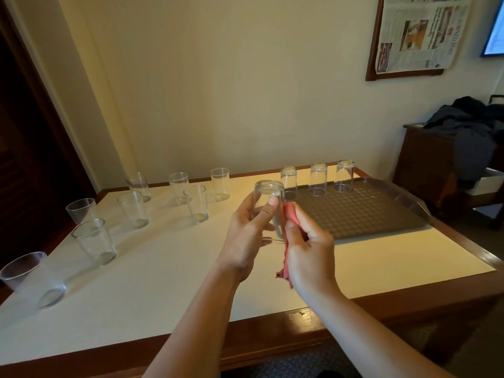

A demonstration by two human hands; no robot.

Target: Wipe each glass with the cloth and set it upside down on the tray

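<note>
- cloth [289,222]: salmon pink, plain
- tray [362,211]: dark brown, with a raised dotted grid
- desk [169,271]: cream top, reddish-brown wooden edge
- glasses [195,203]: clear, colourless
- wall [231,77]: pale cream

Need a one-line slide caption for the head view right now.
Left hand holds a clear drinking glass against the red cloth in the right hand, beside a brown plastic tray.

1. Your desk [163,282] had a white top inside a brown wooden border.
2. A framed board [420,34] covered with newspaper hung on the wall above the desk's far right corner.
3. Past the desk's right edge stood a dark wooden cabinet [425,165] with dark clothing [469,126] heaped on it.
4. A lit screen [495,31] showed at your upper right.
</note>
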